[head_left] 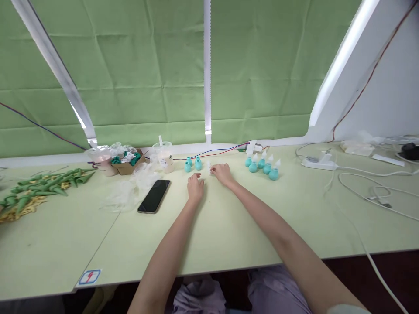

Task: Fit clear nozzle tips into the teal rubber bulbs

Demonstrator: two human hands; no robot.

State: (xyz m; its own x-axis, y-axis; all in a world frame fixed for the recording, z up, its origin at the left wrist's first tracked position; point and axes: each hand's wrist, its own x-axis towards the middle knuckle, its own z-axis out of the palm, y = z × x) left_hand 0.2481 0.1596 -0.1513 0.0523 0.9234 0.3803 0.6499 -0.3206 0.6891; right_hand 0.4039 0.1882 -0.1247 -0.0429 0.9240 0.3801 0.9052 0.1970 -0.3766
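Small white nozzle (208, 167) at the fingertips of the right hand (223, 172), centre of the frame.
Whether those fingers pinch the nozzle or only touch it is too small to tell. The left hand (195, 188) lies curled on the table (229, 226) just lower left, its grip unclear. Bare teal bulbs (193, 164) sit just left of the nozzle, capped bulbs (262, 166) to the right and a phone (153, 196) lower left. Open tabletop runs to the near edge.

Small assembly workbench (229, 231), batches of teal bulb parts (262, 165), power strip (319, 163), loose cables (366, 183), green backdrop (147, 74)
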